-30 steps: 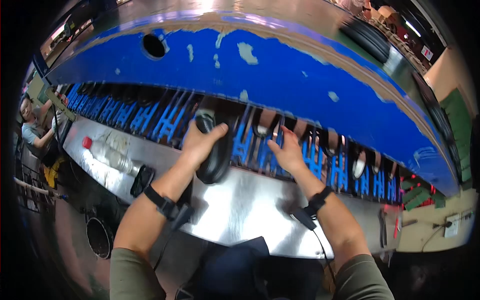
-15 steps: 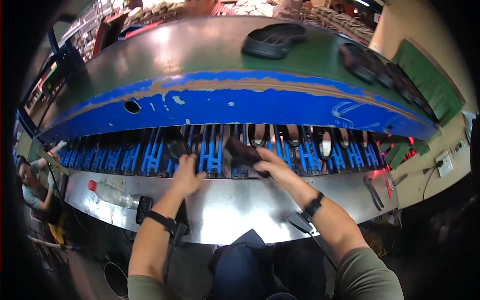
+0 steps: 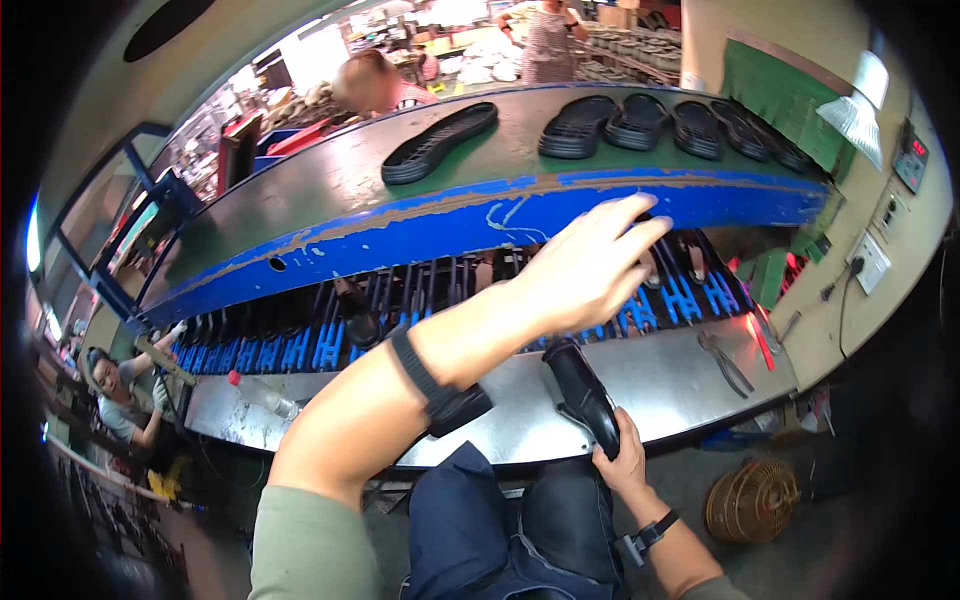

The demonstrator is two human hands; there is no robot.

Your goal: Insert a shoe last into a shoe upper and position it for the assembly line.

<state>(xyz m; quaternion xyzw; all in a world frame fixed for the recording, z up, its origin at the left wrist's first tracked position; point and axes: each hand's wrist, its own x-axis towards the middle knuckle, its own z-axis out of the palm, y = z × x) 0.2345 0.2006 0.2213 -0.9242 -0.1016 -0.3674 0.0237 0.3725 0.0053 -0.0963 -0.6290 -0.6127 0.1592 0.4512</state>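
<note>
My right hand (image 3: 624, 462) grips a black shoe (image 3: 583, 393) by its lower end, over the front edge of the metal bench (image 3: 480, 425). My left arm reaches across to the right, and my left hand (image 3: 598, 262) is raised before the blue beam (image 3: 400, 232), its fingers stretched and slightly apart. No held thing shows in it. On the green-topped shelf (image 3: 330, 195) beyond lie several black shoe soles (image 3: 578, 128); a single black sole (image 3: 440, 143) lies apart, further left. Under the beam, blue metal racks (image 3: 330, 340) carry dark shoes (image 3: 357, 312), partly hidden by my arm.
A clear bottle with a red cap (image 3: 262, 396) lies at the bench's left. Pliers (image 3: 725, 365) and a red-handled tool (image 3: 762, 342) lie at its right end. A lamp (image 3: 860, 110) hangs at the right. Another person (image 3: 130, 395) is at the far left, others beyond the shelf.
My left hand has left the racks and risen rightward across the bench. My right hand has drawn the black shoe back toward me. The view has shifted, showing more of the shelf.
</note>
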